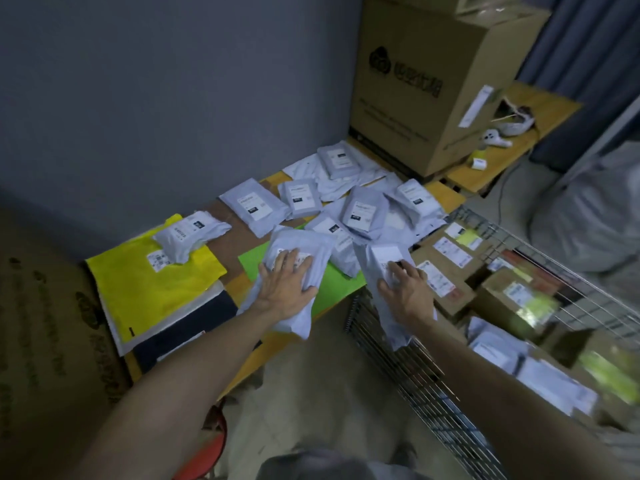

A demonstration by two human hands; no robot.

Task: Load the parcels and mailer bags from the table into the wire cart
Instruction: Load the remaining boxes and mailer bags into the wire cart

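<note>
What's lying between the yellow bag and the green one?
Head view: nothing but bare brown cardboard separates the yellow mailer bag from the green mailer bag.

Grey labelled mailer bags (254, 206) across the table (249, 362) — brown parcels (446, 261) inside the wire cart (408, 372).

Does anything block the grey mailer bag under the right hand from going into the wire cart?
Nothing visible does. The right hand holds the grey plastic mailer bag right at the metal wire cart's near rim; brown cardboard boxes already lie inside.
</note>
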